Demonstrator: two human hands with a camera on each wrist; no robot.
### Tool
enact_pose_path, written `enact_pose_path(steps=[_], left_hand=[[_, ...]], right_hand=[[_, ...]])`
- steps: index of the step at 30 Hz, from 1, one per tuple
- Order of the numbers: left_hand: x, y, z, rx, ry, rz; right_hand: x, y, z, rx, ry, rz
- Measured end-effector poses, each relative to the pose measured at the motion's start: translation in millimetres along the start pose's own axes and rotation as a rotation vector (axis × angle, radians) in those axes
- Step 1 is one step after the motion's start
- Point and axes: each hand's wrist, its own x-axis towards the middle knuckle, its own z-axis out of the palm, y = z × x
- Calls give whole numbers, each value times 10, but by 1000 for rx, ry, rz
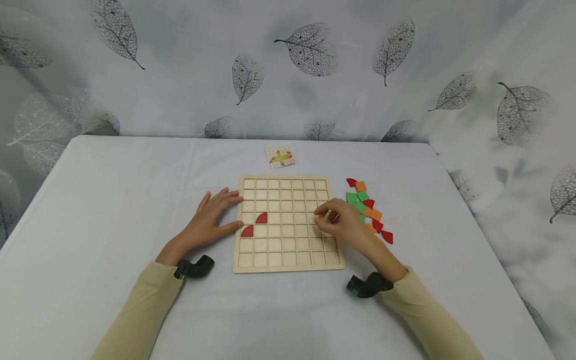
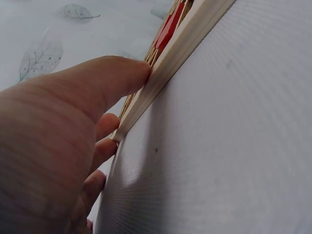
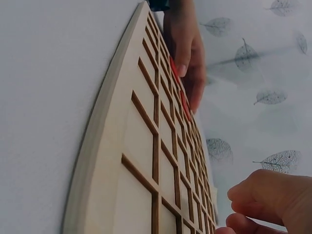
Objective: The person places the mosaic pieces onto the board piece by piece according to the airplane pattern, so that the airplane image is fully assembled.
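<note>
A grey cloth (image 1: 180,85) printed with dark leaves fills the top and right of the head view. Below it, a white table (image 1: 103,210) spreads across the frame. The wooden board (image 1: 288,270) lies flat at the centre, its grid seven cells by seven.

Two arms in beige sleeves (image 1: 137,310) come up from the bottom edge, and the hands are well apart. At centre left, the left hand (image 1: 209,217) has its fingers spread, thumb and fingertips resting against the board's left edge. The right hand (image 1: 344,222) is bent over the board's right side, fingers curled, thumb and forefinger close together; whether they pinch anything cannot be told. It hides some right-hand cells and part of the pile beside them.

One dark wrist camera (image 1: 195,267) is on each wrist. One patterned card (image 1: 280,157) lies above the board at upper middle.

Two red quarter-circles (image 1: 262,218) sit in cells left of the board's middle, diagonal to each other. Right of the board, the loose pile shows four red pieces (image 1: 387,237), about five orange squares (image 1: 360,186) and several green squares (image 1: 352,198); the green ones are partly covered, so their number is uncertain.
</note>
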Motion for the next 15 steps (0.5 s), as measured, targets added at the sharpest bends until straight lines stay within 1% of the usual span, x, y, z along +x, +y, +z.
enact_pose_path(steps=[6,10,15], left_hand=[[-3,-6,6,3,0,-2],[-5,-12,12,-1,3,0],[-2,-14,14,2,4,3]], right_hand=[[1,68,-58,-20,21,63],[1,117,-86,-21,40,82],[4,170,-122,6,66,101]])
